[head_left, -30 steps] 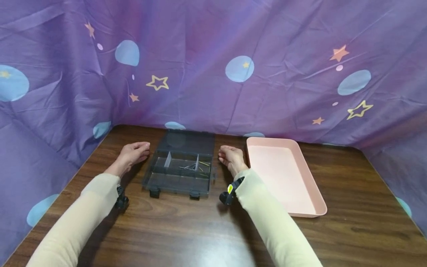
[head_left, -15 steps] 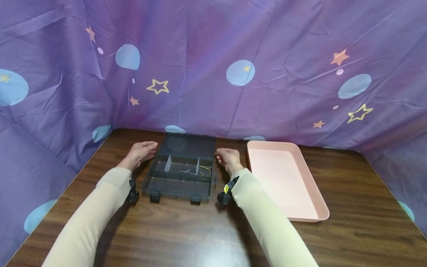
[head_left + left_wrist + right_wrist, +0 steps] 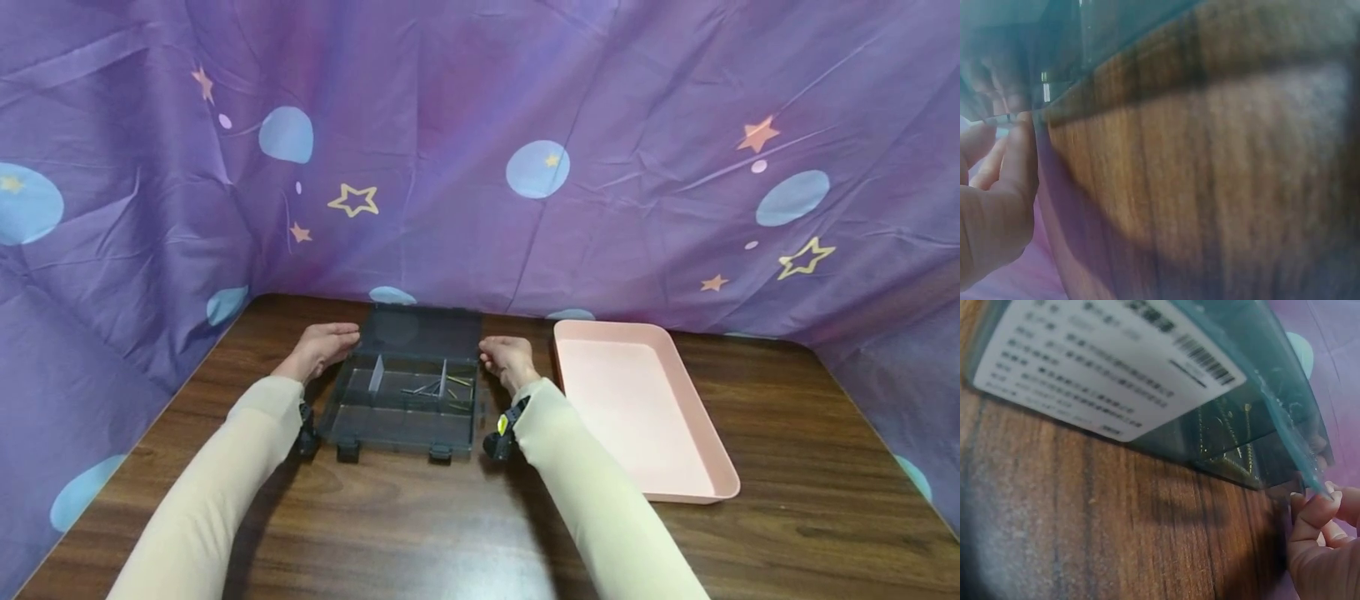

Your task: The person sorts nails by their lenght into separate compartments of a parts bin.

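Observation:
A dark translucent compartment box stands with its lid swung back toward the curtain. Two pale dividers split its rear row. Silver screws lie in the middle section and golden screws in the right one. My left hand has thumb and fingertips at the lid's left edge. On the opposite side, my right hand pinches the lid's edge between thumb and fingers, seen closely in the right wrist view. A white printed label covers part of the box's side.
A shallow pink tray stands right of the box, close to my right forearm. Two black latches stick out at the box's front. Behind the wooden table hangs a purple curtain.
My left hand has moved right and reached the lid's left edge. My right hand has shifted slightly left onto the lid's right edge. The box and tray stay in place.

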Available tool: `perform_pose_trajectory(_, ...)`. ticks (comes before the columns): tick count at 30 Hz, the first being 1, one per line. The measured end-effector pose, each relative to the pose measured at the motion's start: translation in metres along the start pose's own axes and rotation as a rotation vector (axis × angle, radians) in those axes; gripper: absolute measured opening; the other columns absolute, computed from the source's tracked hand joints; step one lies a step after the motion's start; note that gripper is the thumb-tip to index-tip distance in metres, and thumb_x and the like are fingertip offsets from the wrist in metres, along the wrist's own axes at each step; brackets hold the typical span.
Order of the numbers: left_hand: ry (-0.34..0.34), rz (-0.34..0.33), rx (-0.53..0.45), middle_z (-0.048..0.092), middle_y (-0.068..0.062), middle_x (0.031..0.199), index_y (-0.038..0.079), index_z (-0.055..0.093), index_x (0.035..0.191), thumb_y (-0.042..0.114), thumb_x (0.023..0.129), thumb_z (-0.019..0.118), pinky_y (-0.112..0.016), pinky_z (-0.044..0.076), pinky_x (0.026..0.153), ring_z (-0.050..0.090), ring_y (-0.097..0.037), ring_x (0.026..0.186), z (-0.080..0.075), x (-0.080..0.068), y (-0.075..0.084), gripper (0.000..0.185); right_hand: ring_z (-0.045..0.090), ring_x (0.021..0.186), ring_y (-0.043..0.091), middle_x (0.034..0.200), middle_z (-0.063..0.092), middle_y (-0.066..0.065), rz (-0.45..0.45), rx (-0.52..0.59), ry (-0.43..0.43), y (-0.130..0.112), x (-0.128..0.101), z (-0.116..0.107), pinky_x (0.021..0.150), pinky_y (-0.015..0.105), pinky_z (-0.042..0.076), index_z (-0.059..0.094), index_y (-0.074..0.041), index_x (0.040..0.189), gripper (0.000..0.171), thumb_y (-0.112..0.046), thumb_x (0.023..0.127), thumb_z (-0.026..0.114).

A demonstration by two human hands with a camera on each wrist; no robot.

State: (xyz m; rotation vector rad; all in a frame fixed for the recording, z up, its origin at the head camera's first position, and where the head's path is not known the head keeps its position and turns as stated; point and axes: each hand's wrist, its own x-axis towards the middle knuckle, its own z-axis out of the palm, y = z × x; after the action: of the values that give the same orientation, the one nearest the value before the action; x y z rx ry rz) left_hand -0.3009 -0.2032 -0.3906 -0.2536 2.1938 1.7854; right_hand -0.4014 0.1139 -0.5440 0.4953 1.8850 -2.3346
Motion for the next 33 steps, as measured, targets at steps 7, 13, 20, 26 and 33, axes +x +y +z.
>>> perform_pose_trajectory(7, -0.015, 0.011, -0.047, 0.035, -0.021, 0.144, -0.004, 0.035, 0.142, 0.006, 0.096, 0.050, -0.010, 0.050, 0.079, 0.057, 0.007, 0.081, -0.003, -0.003, -0.001, 0.049, 0.062, 0.055, 0.015, 0.071, 0.066, 0.009, -0.046, 0.030, -0.067, 0.012, 0.014, -0.005, 0.044, 0.023, 0.053, 0.066, 0.000, 0.085, 0.014, 0.003, 0.074, 0.074)
perform_pose_trajectory(13, -0.021, 0.037, -0.107, 0.045, -0.018, 0.140, -0.005, 0.033, 0.143, 0.003, 0.095, 0.051, -0.010, 0.050, 0.076, 0.058, 0.007, 0.078, -0.003, -0.005, 0.000, 0.051, 0.058, 0.055, 0.010, 0.074, 0.066, 0.003, 0.004, 0.073, -0.071, -0.007, -0.011, 0.001, 0.046, 0.019, 0.050, 0.067, -0.002, 0.101, 0.022, 0.006, 0.080, 0.068)
perform_pose_trajectory(20, -0.064, 0.083, -0.252, 0.061, 0.013, 0.083, -0.009, 0.027, 0.143, -0.006, 0.094, 0.048, -0.010, 0.051, 0.075, 0.058, 0.004, 0.079, -0.006, -0.003, -0.002, 0.054, 0.058, 0.056, 0.007, 0.077, 0.068, 0.002, 0.019, 0.158, -0.111, -0.013, -0.017, 0.001, 0.046, 0.016, 0.049, 0.070, -0.005, 0.103, 0.029, 0.002, 0.076, 0.074)
perform_pose_trajectory(26, -0.067, 0.111, -0.257, 0.061, 0.016, 0.081, -0.008, 0.029, 0.143, -0.006, 0.093, 0.049, -0.011, 0.052, 0.073, 0.058, 0.005, 0.078, -0.008, -0.005, -0.004, 0.054, 0.058, 0.058, 0.009, 0.080, 0.068, 0.006, -0.021, 0.140, -0.146, -0.032, -0.049, 0.006, 0.049, 0.016, 0.050, 0.070, -0.005, 0.101, 0.025, 0.003, 0.077, 0.073)
perform_pose_trajectory(33, -0.038, 0.153, -0.234, 0.062, 0.010, 0.096, -0.006, 0.034, 0.142, -0.003, 0.093, 0.053, -0.011, 0.051, 0.079, 0.059, 0.005, 0.084, -0.008, -0.007, 0.003, 0.052, 0.054, 0.057, 0.007, 0.079, 0.064, 0.003, -0.069, 0.102, -0.080, -0.081, -0.118, 0.022, 0.051, 0.013, 0.047, 0.067, -0.001, 0.104, 0.025, 0.005, 0.079, 0.070)
